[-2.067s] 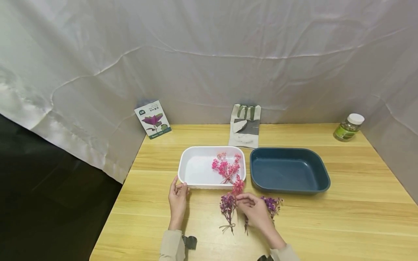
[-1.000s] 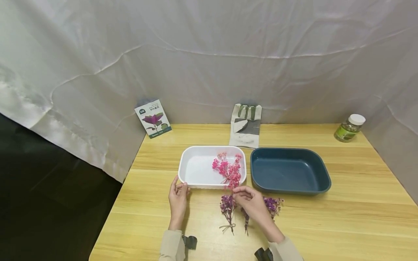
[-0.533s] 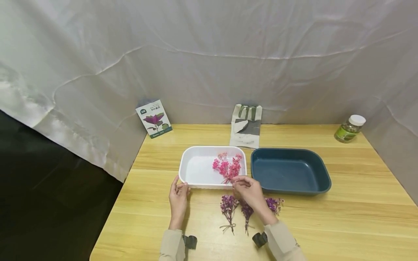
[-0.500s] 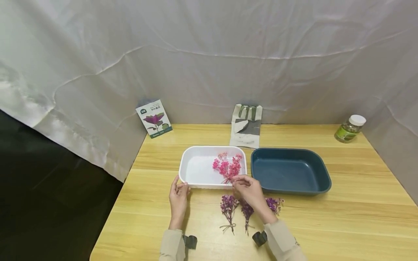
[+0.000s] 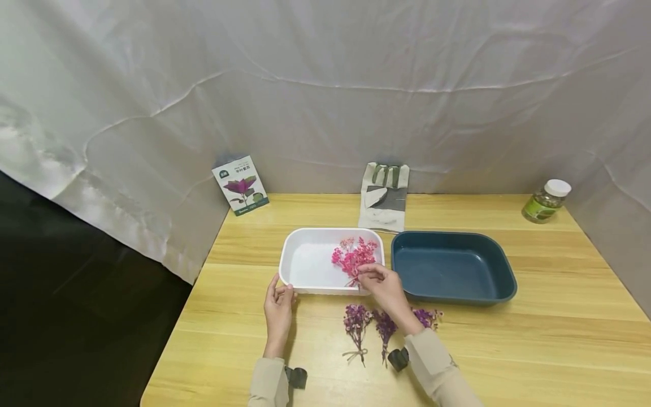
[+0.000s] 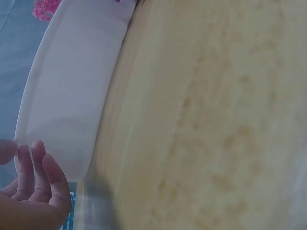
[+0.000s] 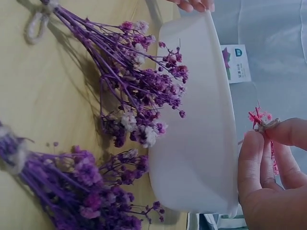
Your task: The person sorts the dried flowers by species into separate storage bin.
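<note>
My right hand pinches a small bunch of pink dried flowers by its tied stems, above the right end of the white tray. In the right wrist view, thumb and fingertips meet on the knot, with most of the bloom hidden. Another pink bunch lies in the tray, partly overlapped by the held one. At the tray's near left corner my left hand grips the rim, thumb on top and fingers against the outer wall. Purple dried bunches lie on the table in front; my right forearm partly covers some.
A dark blue tray stands right of the white one. Behind them a work glove leans on the grey cloth. A seed packet stands back left, and a lidded jar back right.
My right hand has carried the pink bunch from near the purple flowers forward and over the white tray's near rim. The left hand has stayed at the tray's corner.
</note>
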A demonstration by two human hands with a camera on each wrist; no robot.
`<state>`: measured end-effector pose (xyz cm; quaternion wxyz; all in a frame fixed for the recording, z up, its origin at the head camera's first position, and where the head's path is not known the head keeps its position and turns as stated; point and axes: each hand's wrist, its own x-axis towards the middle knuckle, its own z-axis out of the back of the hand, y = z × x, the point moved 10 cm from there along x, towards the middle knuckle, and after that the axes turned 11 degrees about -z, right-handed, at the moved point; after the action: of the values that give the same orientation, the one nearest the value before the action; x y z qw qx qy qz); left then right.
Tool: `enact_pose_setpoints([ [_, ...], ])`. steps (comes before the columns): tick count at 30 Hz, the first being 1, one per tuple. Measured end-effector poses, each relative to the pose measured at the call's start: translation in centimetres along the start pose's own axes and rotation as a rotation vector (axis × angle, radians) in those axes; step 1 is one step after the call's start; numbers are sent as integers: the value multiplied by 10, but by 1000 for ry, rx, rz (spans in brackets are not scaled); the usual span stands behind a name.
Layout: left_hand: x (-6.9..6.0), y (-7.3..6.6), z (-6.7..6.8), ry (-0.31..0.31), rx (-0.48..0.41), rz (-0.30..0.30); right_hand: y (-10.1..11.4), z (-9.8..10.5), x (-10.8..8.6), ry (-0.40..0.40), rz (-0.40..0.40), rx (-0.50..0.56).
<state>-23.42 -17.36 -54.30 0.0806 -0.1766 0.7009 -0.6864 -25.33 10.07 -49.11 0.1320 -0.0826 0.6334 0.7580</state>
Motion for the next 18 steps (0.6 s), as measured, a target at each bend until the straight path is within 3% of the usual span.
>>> enact_pose_setpoints([
  [18, -1, -4, 0, -3, -14, 0, -1, -2, 5, 9, 9, -26],
])
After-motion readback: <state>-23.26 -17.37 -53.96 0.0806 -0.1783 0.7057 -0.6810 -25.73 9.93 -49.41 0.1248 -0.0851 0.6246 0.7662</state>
